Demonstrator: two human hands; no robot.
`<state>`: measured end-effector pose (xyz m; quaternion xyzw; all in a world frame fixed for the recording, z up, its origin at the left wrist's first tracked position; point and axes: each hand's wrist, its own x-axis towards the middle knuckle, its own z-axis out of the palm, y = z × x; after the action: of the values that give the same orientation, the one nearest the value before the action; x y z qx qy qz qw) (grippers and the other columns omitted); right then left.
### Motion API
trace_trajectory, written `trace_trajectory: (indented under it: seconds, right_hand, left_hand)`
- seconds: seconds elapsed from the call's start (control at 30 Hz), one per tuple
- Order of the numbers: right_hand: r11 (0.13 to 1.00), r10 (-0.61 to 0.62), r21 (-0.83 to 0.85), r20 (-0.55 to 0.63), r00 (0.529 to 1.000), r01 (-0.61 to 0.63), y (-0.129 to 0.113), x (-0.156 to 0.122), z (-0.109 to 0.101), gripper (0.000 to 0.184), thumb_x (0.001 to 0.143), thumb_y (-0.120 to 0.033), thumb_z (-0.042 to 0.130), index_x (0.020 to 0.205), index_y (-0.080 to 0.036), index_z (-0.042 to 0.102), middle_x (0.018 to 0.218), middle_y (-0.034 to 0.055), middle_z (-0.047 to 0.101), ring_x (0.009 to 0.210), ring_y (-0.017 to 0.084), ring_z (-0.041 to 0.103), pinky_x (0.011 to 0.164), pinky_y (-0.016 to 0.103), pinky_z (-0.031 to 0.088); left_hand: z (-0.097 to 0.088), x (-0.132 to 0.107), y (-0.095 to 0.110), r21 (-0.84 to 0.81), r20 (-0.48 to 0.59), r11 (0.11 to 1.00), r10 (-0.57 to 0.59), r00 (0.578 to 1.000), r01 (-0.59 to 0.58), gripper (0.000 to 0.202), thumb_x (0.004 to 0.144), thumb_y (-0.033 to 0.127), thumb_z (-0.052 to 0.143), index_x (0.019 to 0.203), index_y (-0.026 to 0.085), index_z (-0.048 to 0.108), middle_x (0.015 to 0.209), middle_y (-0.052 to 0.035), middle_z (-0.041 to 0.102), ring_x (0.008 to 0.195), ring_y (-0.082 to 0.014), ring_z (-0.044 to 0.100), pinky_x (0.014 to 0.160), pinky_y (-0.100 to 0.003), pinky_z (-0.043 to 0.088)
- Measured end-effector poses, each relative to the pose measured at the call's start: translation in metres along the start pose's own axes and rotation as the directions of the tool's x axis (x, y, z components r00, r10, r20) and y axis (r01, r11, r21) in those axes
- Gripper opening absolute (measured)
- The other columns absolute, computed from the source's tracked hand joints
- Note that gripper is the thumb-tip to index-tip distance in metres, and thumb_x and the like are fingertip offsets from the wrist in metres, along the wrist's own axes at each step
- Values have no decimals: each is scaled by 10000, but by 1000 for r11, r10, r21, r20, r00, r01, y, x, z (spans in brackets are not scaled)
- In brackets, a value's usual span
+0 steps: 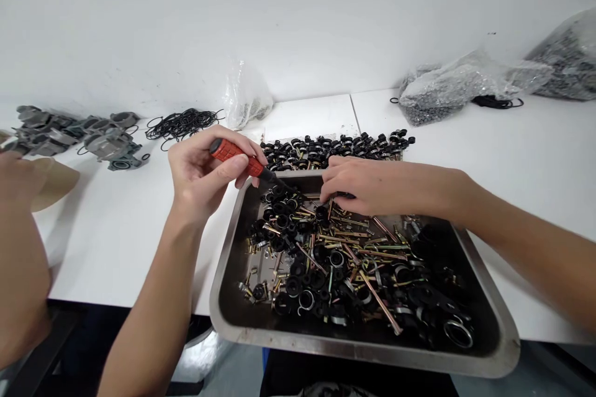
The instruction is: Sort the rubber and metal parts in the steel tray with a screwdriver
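Observation:
My left hand (205,167) is closed round the red handle of a screwdriver (236,157). Its dark shaft slants down to the right, over the black parts at the far left corner of a metal tray (363,347). Above the far side of the tray, my right hand (356,185) has its fingers curled down; a bit of something black shows beneath them, too covered to name. Round black fittings with metal rings (336,258), copper-coloured pins (380,303), small springs and little brass-coloured pieces lie mixed in the tray.
Behind the tray lies a heap of black fittings (321,147). Black rubber rings (181,125), grey housings (109,144) and a clear bag (244,99) stand along the wall. Plastic bags of small grey parts (433,99) lie back right. Another person's arm (21,279) is at the left edge.

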<state>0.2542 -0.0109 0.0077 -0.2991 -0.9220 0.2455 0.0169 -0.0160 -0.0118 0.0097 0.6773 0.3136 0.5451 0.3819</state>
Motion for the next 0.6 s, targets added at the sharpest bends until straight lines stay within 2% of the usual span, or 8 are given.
trace_trajectory:
  seconds: [0.1, 0.2, 0.27, 0.33, 0.43, 0.5, 0.57, 0.6]
  right_hand:
    - [990, 105, 94, -26, 994, -102, 4, -11, -15, 329, 987, -330, 479, 1119, -218, 760, 1151, 84, 711, 933, 209, 646, 814, 383, 502]
    - [974, 196, 148, -187, 963, -170, 15, -27, -19, 357, 980, -454, 505, 1058, -235, 775, 1056, 79, 745, 848, 205, 658, 750, 363, 500]
    - [950, 289, 206, -309, 906, -233, 24, -39, -11, 390, 964, -518, 521, 1003, -226, 776, 964, 83, 751, 772, 195, 650, 696, 350, 491]
    - [920, 376, 282, -431, 820, -273, 32, -49, 2, 421, 948, -565, 524, 960, -222, 769, 861, 79, 738, 699, 189, 631, 641, 346, 478]
    - [895, 433, 365, -578, 691, -256, 42, -57, 20, 432, 920, -609, 544, 899, -234, 757, 720, 57, 685, 631, 193, 604, 587, 355, 461]
    - [882, 459, 410, -641, 615, -231, 46, -58, 27, 408, 915, -607, 563, 858, -247, 745, 659, 45, 649, 586, 192, 578, 556, 363, 444]
    - [878, 463, 429, -654, 599, -212, 47, -57, 30, 373, 922, -588, 571, 849, -264, 739, 631, 42, 635, 564, 194, 565, 550, 375, 439]
    - [882, 454, 422, -646, 614, -208, 48, -56, 30, 361, 922, -583, 572, 849, -272, 740, 624, 40, 635, 556, 197, 564, 553, 382, 442]
  left_hand:
    - [-5, 4, 0, -64, -35, 998, 3, 999, -5, 200, 736, 367, 828, 782, 189, 749, 757, -95, 715, 439, -119, 527, 406, -290, 478]
    - [-15, 9, -5, -133, -79, 991, -24, 997, 14, 233, 724, 381, 838, 765, 181, 724, 755, -86, 712, 406, -91, 462, 420, -293, 497]
    - [-23, 12, -10, -175, -102, 984, -52, 993, 34, 235, 728, 371, 833, 754, 174, 707, 748, -84, 709, 399, -86, 444, 424, -290, 495]
    - [-31, 14, -14, -213, -126, 976, -74, 989, 46, 214, 744, 345, 813, 754, 169, 692, 748, -81, 708, 392, -81, 429, 432, -288, 495]
    - [-46, 15, -21, -303, -216, 952, -120, 969, 51, 181, 768, 305, 772, 762, 150, 679, 757, -88, 699, 400, -81, 433, 452, -288, 502]
    - [-59, 16, -25, -374, -311, 927, -157, 937, 31, 157, 779, 278, 738, 764, 133, 679, 762, -94, 689, 447, -99, 489, 477, -281, 509]
    - [-74, 17, -30, -415, -405, 910, -189, 894, 4, 131, 779, 245, 706, 749, 121, 673, 759, -98, 681, 531, -131, 567, 501, -268, 509]
    - [-82, 18, -33, -421, -451, 907, -199, 870, -11, 121, 778, 229, 693, 739, 118, 666, 756, -99, 679, 568, -143, 594, 511, -264, 507]
